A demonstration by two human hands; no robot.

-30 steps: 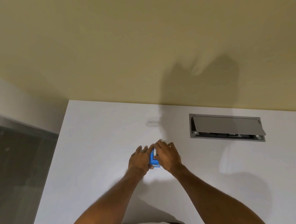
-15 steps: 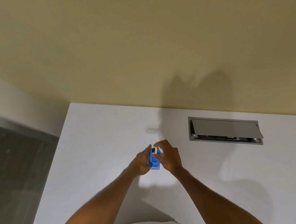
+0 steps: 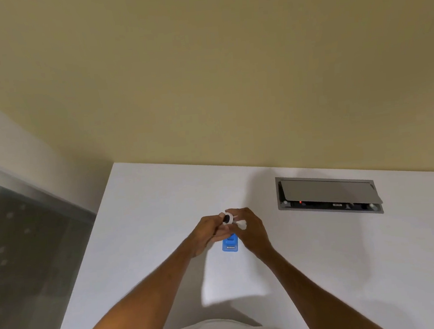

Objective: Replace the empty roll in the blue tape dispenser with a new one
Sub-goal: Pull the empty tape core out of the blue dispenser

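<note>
The blue tape dispenser is held just above the white table, its cutter end toward me. My left hand grips its upper part from the left. A small white roll with a dark hub sits above the dispenser, out of its body. My right hand pinches this roll from the right with curled fingertips. The far end of the dispenser is hidden behind my fingers. I cannot tell whether any tape is left on the roll.
A grey recessed cable box with its lid ajar is set into the table at the right rear. The table's left edge drops to a dark floor. A yellow wall stands behind the table.
The white roll has come up out of the dispenser and now sits above it between my fingertips. Both hands have lifted slightly and the dispenser's cutter end now points toward me.
</note>
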